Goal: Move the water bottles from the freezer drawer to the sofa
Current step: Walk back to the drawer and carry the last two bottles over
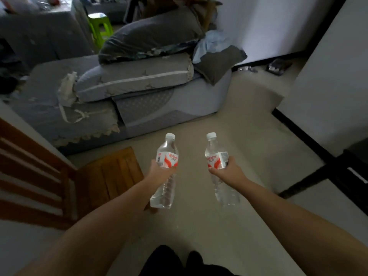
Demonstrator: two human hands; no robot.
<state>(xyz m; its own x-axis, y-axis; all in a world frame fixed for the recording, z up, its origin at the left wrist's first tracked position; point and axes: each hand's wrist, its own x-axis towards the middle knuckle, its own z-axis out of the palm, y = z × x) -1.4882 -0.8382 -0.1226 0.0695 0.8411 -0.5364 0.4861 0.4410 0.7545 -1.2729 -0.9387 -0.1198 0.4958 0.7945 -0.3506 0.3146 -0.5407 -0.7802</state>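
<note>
**Two bottles in hand, sofa ahead**

My left hand (161,170) is wrapped around the middle of one water bottle (165,172), fingers curled over its red-and-white label. My right hand (229,169) grips a second water bottle (216,156) the same way. Both bottles are clear, white-capped, tilted caps-forward, and held apart over the pale floor (229,126). That makes two bottles, one per hand. The grey sofa (169,114) lies just ahead, piled with three cushions (135,80). A wooden chair (107,176) stands at my left.
</note>
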